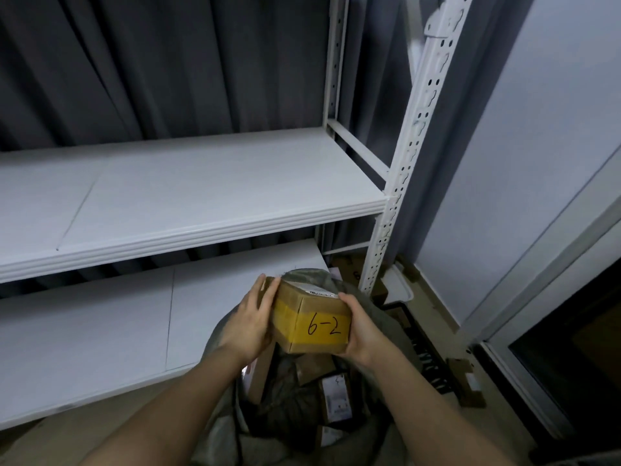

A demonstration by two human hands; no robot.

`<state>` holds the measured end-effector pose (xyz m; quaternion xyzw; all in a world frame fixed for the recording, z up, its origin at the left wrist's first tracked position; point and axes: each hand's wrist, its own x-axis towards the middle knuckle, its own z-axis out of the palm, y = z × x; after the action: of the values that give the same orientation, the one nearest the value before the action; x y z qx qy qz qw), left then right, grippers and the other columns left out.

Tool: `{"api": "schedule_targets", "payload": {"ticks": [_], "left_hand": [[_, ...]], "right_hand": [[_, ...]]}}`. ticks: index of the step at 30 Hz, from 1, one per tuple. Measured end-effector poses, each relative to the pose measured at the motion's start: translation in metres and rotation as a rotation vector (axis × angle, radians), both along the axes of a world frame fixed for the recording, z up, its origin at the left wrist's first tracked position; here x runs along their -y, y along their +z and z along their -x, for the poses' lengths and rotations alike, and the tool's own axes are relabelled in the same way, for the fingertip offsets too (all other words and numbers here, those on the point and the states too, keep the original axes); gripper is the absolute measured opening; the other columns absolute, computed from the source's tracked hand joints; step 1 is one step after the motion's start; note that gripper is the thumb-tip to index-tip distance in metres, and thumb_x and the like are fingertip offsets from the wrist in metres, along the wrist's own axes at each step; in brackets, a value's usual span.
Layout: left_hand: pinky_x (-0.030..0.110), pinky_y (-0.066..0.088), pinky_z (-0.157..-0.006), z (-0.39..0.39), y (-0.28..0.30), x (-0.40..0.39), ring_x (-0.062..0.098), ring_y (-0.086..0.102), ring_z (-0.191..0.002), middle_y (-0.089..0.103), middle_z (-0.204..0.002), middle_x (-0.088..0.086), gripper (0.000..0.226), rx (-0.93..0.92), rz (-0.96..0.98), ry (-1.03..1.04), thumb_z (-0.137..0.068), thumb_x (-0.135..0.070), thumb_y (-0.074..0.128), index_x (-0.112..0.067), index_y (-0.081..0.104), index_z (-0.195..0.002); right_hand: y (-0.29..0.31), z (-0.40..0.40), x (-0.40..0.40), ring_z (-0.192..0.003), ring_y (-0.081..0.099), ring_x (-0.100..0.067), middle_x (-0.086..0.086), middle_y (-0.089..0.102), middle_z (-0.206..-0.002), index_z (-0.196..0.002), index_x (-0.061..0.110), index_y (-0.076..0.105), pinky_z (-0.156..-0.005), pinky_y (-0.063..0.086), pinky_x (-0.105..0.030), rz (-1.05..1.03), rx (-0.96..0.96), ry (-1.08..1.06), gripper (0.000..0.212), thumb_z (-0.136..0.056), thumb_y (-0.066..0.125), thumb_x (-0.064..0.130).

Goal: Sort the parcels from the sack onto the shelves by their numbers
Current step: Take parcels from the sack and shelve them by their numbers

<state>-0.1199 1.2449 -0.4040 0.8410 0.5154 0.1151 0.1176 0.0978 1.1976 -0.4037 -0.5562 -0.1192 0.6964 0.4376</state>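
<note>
A small cardboard parcel (pixel 311 319) with a yellow label reading "6-2" is held above the open sack. My left hand (pixel 250 322) grips its left side and my right hand (pixel 361 331) grips its right side. The grey-green sack (pixel 282 408) stands open on the floor below, with several more cardboard parcels (pixel 336 396) inside. A white metal shelving unit stands in front: an upper shelf (pixel 188 186) and a lower shelf (pixel 100 331), both bare.
The shelf's white perforated upright (pixel 400 183) rises just right of the parcel. Flattened cardboard and a white tray (pixel 398 285) lie on the floor by the wall at right. A dark curtain hangs behind the shelves; a door frame (pixel 544 297) is at far right.
</note>
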Motion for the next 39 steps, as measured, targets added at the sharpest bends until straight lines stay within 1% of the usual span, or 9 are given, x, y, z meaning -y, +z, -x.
{"api": "schedule_targets", "payload": {"ticks": [5,8,11,14,20,24,28,33,39], "left_hand": [[0.029,0.054,-0.079,-0.04,0.029,0.02,0.021,0.06,-0.094,0.053,-0.132,0.021,0.03,0.632,0.874,0.341,-0.1,-0.019,0.046,-0.006,0.049,-0.126],[0.043,0.05,-0.094,-0.059,0.039,0.036,0.029,0.062,-0.104,0.061,-0.121,0.012,0.05,0.717,1.174,0.333,-0.093,-0.06,0.041,-0.022,0.055,-0.122],[0.048,0.051,-0.088,-0.083,0.047,0.054,0.035,0.063,-0.102,0.061,-0.119,0.013,0.063,0.75,1.313,0.261,-0.078,-0.075,0.049,-0.028,0.052,-0.119],[0.043,0.057,-0.072,-0.1,0.051,0.084,0.033,0.065,-0.099,0.06,-0.12,0.012,0.066,0.739,1.367,0.199,-0.071,-0.073,0.059,-0.028,0.053,-0.119],[0.041,0.058,-0.074,-0.112,0.054,0.157,0.028,0.067,-0.089,0.066,-0.097,0.01,0.048,0.607,1.403,0.04,-0.073,-0.074,0.057,-0.03,0.057,-0.093],[0.035,0.058,-0.059,-0.119,0.068,0.209,0.024,0.069,-0.078,0.073,-0.077,0.006,0.051,0.548,1.442,-0.056,-0.074,-0.074,0.057,-0.026,0.058,-0.092],[0.038,0.058,-0.065,-0.133,0.083,0.262,0.03,0.067,-0.093,0.067,-0.101,0.009,0.057,0.496,1.444,-0.16,-0.075,-0.072,0.057,-0.024,0.056,-0.105],[0.038,0.059,-0.067,-0.151,0.101,0.337,0.026,0.069,-0.084,0.069,-0.091,0.007,0.05,0.421,1.444,-0.298,-0.077,-0.07,0.056,-0.023,0.059,-0.095],[0.04,0.059,-0.068,-0.171,0.115,0.458,0.026,0.068,-0.087,0.068,-0.095,0.009,0.045,0.369,1.429,-0.451,-0.079,-0.07,0.054,-0.028,0.058,-0.096]], "right_hand": [[0.006,-0.018,0.026,-0.085,0.069,-0.031,-0.016,0.072,-0.101,-0.127,0.021,0.056,-0.058,0.057,-0.035,-0.003,0.055,-0.208,0.054,-0.086,0.057,0.056],[0.012,-0.03,0.053,-0.07,0.073,-0.03,-0.014,0.075,-0.086,-0.119,0.022,0.058,-0.049,0.056,-0.036,-0.027,0.064,-0.293,0.047,-0.088,0.055,0.057],[0.022,-0.036,0.088,-0.077,0.073,-0.031,-0.016,0.074,-0.095,-0.124,0.022,0.055,-0.055,0.057,-0.038,-0.058,0.121,-0.374,0.053,-0.085,0.056,0.059],[0.029,-0.034,0.131,-0.096,0.068,-0.033,-0.017,0.067,-0.114,-0.135,0.022,0.047,-0.07,0.058,-0.039,-0.078,0.241,-0.495,0.067,-0.082,0.059,0.061],[0.037,-0.015,0.231,-0.096,0.068,-0.03,-0.016,0.066,-0.115,-0.133,0.021,0.048,-0.07,0.057,-0.036,-0.104,0.344,-0.718,0.062,-0.085,0.059,0.058],[0.05,-0.003,0.296,-0.098,0.068,-0.031,-0.017,0.065,-0.117,-0.133,0.019,0.046,-0.072,0.057,-0.037,-0.089,0.373,-0.835,0.062,-0.086,0.057,0.058],[0.063,-0.002,0.357,-0.1,0.067,-0.029,-0.014,0.065,-0.118,-0.133,0.02,0.048,-0.072,0.056,-0.035,-0.105,0.42,-0.95,0.062,-0.086,0.057,0.059],[0.081,-0.001,0.442,-0.087,0.07,-0.022,-0.01,0.068,-0.111,-0.13,0.021,0.047,-0.059,0.052,-0.026,-0.091,0.456,-1.084,0.061,-0.085,0.056,0.061],[0.094,-0.003,0.572,-0.095,0.067,-0.025,-0.011,0.066,-0.112,-0.13,0.018,0.045,-0.074,0.056,-0.035,-0.097,0.503,-1.199,0.061,-0.087,0.054,0.061]]}}
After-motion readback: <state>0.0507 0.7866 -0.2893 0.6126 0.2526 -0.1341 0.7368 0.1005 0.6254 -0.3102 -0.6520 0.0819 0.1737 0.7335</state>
